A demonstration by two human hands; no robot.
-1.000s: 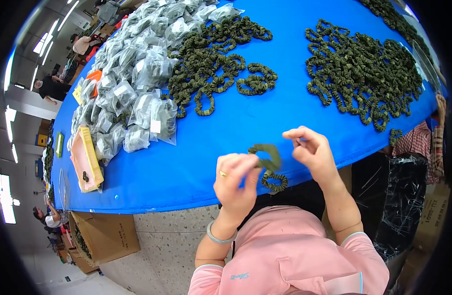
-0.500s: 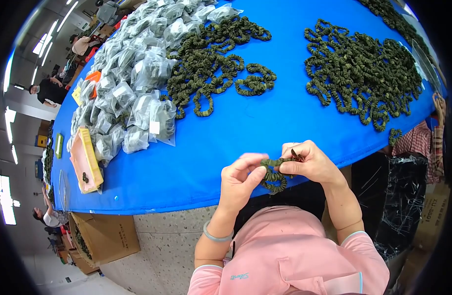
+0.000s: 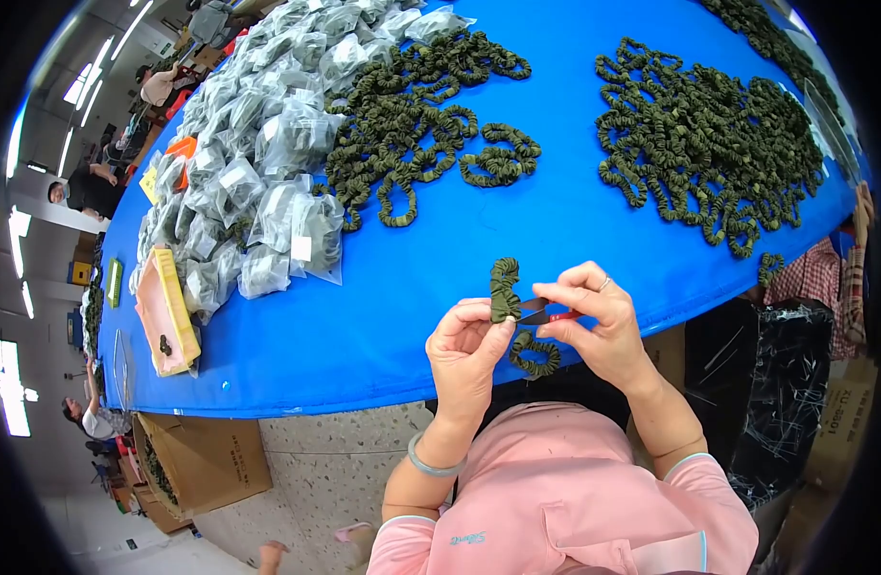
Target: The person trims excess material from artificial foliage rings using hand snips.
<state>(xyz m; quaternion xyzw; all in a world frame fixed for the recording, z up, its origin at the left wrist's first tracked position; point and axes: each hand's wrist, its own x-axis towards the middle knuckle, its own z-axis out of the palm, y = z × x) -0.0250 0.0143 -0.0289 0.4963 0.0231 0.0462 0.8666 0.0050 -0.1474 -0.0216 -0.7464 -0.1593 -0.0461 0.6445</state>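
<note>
My left hand (image 3: 463,356) pinches a dark green gathered scrunchie (image 3: 504,287), which stands up from the fingertips above the blue table. In my right hand (image 3: 599,311) are small thread snips (image 3: 562,315) with a red handle. Their blades point left, and the tips are right at the lower end of the scrunchie beside my left thumb. Just below the snips, a second green scrunchie (image 3: 534,356) lies at the front edge of the table, close to both hands.
Green scrunchies lie in a large heap (image 3: 704,144) on the right and a smaller heap (image 3: 393,125) at centre-left. Clear bags (image 3: 268,153) cover the table's left side, near a yellow-rimmed tray (image 3: 179,316). A cardboard box (image 3: 210,465) stands below. People are in the left background.
The held scrunchie has gone from lying between both hands to upright in my left hand. My right hand has shifted right, and the snips' blades now show. A person's limb appears at the bottom.
</note>
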